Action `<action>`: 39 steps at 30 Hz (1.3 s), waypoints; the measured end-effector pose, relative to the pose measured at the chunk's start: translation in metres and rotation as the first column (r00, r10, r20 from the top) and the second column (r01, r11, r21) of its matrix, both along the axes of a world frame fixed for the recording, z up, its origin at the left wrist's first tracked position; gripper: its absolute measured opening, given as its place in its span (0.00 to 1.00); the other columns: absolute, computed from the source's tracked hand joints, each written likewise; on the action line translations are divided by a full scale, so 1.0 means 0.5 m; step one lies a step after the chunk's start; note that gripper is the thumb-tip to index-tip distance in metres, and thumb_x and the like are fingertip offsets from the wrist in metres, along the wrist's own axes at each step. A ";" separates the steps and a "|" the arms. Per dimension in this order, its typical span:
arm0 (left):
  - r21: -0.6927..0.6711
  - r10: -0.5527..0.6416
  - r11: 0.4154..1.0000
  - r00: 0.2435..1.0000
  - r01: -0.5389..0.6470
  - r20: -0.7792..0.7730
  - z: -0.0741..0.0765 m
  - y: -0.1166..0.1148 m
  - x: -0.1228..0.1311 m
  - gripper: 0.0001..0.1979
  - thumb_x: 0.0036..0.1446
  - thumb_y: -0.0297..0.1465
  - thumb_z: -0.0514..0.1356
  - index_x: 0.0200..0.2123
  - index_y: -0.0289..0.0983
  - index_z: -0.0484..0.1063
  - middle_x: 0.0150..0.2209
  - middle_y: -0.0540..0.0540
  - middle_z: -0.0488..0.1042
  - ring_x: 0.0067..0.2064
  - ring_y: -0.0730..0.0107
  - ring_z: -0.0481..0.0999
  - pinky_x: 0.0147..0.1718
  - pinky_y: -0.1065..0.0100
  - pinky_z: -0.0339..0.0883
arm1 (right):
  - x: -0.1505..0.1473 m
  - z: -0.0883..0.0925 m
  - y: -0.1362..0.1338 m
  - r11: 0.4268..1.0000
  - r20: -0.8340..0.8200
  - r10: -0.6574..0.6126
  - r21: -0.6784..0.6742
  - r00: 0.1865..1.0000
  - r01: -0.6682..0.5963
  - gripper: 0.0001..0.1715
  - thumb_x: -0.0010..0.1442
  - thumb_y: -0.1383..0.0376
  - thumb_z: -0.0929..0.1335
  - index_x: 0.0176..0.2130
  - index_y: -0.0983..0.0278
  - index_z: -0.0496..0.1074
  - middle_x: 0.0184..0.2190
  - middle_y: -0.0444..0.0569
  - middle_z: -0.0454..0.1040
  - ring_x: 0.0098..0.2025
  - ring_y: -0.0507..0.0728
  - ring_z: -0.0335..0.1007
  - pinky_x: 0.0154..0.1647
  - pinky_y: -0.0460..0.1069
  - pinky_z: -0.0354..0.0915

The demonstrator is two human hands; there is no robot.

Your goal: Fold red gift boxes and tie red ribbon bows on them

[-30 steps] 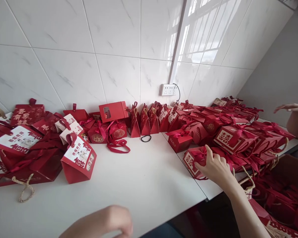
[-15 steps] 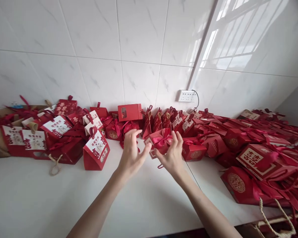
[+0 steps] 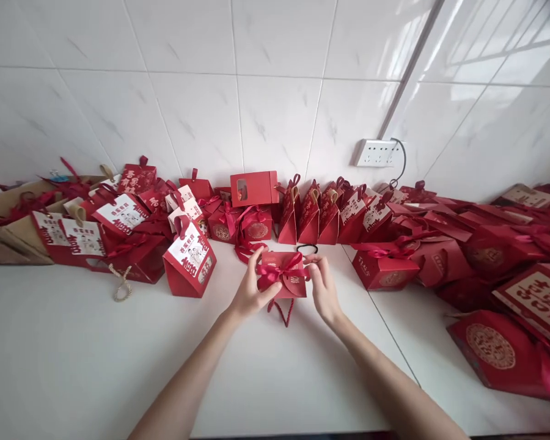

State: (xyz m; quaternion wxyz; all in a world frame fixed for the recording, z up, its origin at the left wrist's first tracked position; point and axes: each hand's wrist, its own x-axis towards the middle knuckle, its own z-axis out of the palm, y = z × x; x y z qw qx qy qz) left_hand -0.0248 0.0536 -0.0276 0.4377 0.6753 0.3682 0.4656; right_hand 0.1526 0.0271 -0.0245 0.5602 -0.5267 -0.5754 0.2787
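Note:
A small red gift box (image 3: 274, 292) lies in front of me with its bow side up. A dark red ribbon bow (image 3: 282, 269) is tied across it, and a red cord handle (image 3: 282, 313) hangs out toward me. My left hand (image 3: 252, 290) grips the box's left side, its thumb on the front face near the bow. At the right edge, my right hand (image 3: 323, 290) has thumb and fingers closed at the bow's ribbon end. Just behind the box, a thin black loop (image 3: 307, 249) rests on the table.
The white table (image 3: 96, 366) carries red gift boxes along the wall. A triangular box (image 3: 187, 263) stands at left; a bowed box (image 3: 385, 269) and a large heap (image 3: 490, 342) are at right. An open cardboard carton (image 3: 9, 244) sits far left, a power strip (image 3: 378, 153) on the wall.
My hands, open around the box before, have closed in on its sides and the bow. The box sits nearer me, squarer to view. The view has tilted down and shifted left.

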 end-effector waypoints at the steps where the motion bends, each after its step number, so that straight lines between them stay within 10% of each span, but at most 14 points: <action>1: 0.017 -0.026 1.000 1.000 0.026 -0.011 -0.001 -0.003 0.002 0.41 0.50 0.35 0.64 0.63 0.44 0.47 0.66 0.38 0.54 0.58 0.56 0.67 0.58 0.55 0.60 | 0.005 0.004 0.004 1.000 -0.006 0.010 -0.004 1.000 -0.010 0.20 0.65 0.47 0.55 0.38 0.61 0.59 0.36 0.48 0.67 0.36 0.56 0.66 0.41 0.53 0.66; 17: -0.007 0.025 1.000 0.993 -0.024 0.116 -0.009 0.008 0.002 0.38 0.48 0.35 0.63 0.61 0.44 0.51 0.54 0.42 0.68 0.55 0.57 0.70 0.57 0.55 0.62 | 0.016 -0.006 0.013 0.973 0.186 0.231 -0.064 0.955 -0.223 0.21 0.58 0.52 0.65 0.26 0.60 0.53 0.22 0.39 0.56 0.24 0.50 0.50 0.25 0.47 0.54; 31: -0.075 0.162 0.985 0.980 -0.153 0.116 0.006 -0.004 0.014 0.33 0.49 0.35 0.65 0.56 0.44 0.55 0.49 0.44 0.71 0.47 0.64 0.75 0.51 0.61 0.67 | 0.029 0.026 0.002 0.940 0.322 0.339 -0.146 0.884 -0.308 0.14 0.56 0.58 0.66 0.26 0.60 0.57 0.22 0.40 0.64 0.23 0.50 0.56 0.28 0.47 0.57; 39: -0.088 0.195 0.979 0.975 -0.186 0.108 0.011 -0.002 0.016 0.32 0.48 0.35 0.65 0.54 0.43 0.55 0.48 0.44 0.70 0.47 0.65 0.75 0.50 0.61 0.67 | 0.053 0.071 -0.007 0.802 0.211 0.564 -0.368 0.798 -0.470 0.11 0.56 0.61 0.65 0.24 0.63 0.67 0.21 0.44 0.73 0.25 0.52 0.68 0.29 0.47 0.63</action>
